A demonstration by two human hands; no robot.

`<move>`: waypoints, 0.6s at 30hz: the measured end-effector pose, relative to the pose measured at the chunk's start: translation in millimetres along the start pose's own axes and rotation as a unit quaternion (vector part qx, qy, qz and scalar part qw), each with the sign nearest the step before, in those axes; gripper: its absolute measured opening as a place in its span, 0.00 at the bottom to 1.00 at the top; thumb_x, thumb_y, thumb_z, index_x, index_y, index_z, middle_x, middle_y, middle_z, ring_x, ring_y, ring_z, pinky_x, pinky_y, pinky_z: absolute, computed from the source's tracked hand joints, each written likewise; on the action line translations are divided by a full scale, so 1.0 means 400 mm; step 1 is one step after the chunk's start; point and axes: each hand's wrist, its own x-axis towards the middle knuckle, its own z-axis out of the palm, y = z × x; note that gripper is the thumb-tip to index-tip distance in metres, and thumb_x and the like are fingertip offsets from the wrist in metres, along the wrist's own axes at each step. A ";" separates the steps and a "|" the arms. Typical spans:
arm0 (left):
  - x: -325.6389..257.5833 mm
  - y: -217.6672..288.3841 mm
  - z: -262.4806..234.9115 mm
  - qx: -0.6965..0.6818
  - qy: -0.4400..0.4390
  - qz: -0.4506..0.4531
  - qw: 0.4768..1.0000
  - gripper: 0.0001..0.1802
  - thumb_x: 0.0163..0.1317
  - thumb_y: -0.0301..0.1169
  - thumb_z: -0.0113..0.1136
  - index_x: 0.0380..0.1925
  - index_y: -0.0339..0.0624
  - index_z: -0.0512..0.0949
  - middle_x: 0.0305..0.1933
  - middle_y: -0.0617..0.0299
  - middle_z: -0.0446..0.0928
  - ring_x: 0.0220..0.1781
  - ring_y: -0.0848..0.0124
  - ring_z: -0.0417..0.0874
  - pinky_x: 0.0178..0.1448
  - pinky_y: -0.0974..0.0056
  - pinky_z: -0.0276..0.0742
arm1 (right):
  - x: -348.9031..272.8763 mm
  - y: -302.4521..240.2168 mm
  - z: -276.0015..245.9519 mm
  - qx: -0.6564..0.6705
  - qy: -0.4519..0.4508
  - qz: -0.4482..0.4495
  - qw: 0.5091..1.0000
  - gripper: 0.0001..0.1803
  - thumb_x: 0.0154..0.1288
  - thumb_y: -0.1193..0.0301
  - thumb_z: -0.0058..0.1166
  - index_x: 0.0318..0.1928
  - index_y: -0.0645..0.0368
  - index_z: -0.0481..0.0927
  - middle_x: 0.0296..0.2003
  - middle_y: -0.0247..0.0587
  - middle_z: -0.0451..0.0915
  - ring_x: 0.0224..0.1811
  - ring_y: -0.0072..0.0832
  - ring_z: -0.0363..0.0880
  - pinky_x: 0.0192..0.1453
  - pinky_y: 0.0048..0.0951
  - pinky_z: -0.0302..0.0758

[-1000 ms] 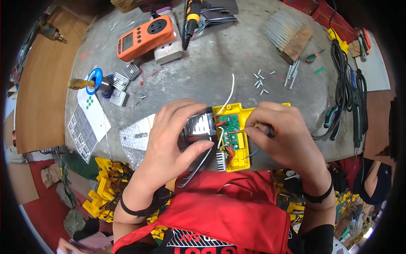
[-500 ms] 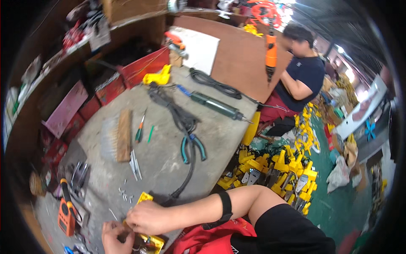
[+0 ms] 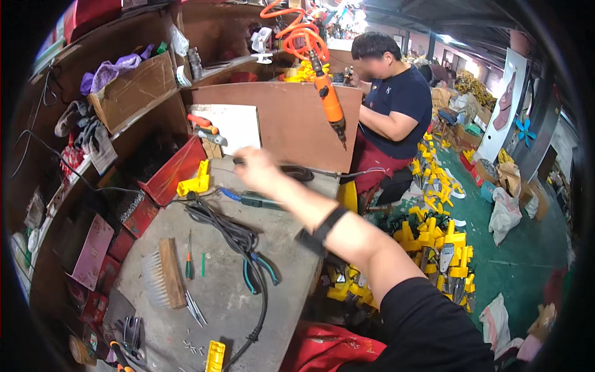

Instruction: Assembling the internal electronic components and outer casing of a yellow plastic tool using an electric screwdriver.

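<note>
My right hand (image 3: 255, 168) is stretched out over the far part of the bench, between the white board (image 3: 238, 127) and a dark green power tool (image 3: 260, 200) with a blue end. Its fingers look closed, with a small dark thing at their tips that I cannot make out. At the near edge lies a yellow plastic housing (image 3: 215, 355), partly cut off by the picture's lower rim, with a black cable (image 3: 263, 310) beside it. My left hand is out of view. Teal-handled pliers (image 3: 253, 273) rest by the coiled cable.
A wooden brush (image 3: 170, 273), a screwdriver (image 3: 189, 263) and metal rods (image 3: 196, 309) lie on the bench. Red bins (image 3: 173, 173) line its left side. An orange tool (image 3: 328, 102) hangs from a coiled hose. A person (image 3: 396, 105) sits beyond the partition; yellow parts (image 3: 434, 242) pile at right.
My right hand has left the yellow housing at the near edge and reached to the far side of the bench. My left hand has gone out of view; the view has tipped upward.
</note>
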 end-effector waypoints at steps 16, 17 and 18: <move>-0.010 -0.007 0.015 -0.037 0.006 -0.021 0.999 0.07 0.50 0.21 0.64 0.31 0.32 0.82 0.42 0.48 0.78 0.47 0.54 0.76 0.54 0.56 0.71 | -0.010 0.153 -0.164 -0.235 -0.150 0.073 0.957 0.25 0.51 0.58 0.62 0.46 0.61 0.77 0.45 0.51 0.78 0.49 0.46 0.78 0.53 0.43 0.75; -0.006 -0.005 0.015 -0.035 0.009 -0.022 0.999 0.07 0.51 0.21 0.64 0.31 0.32 0.82 0.41 0.48 0.78 0.46 0.55 0.76 0.53 0.56 0.71 | -0.014 0.139 -0.201 -0.204 -0.092 0.060 0.973 0.23 0.50 0.59 0.62 0.43 0.61 0.78 0.42 0.52 0.79 0.48 0.45 0.78 0.52 0.43 0.76; -0.004 -0.008 0.016 -0.035 0.004 -0.017 0.999 0.07 0.51 0.21 0.64 0.31 0.32 0.82 0.41 0.48 0.78 0.46 0.55 0.76 0.53 0.56 0.71 | -0.017 0.109 -0.248 -0.209 -0.090 0.064 0.972 0.23 0.50 0.59 0.62 0.43 0.61 0.78 0.42 0.52 0.79 0.48 0.45 0.78 0.52 0.43 0.76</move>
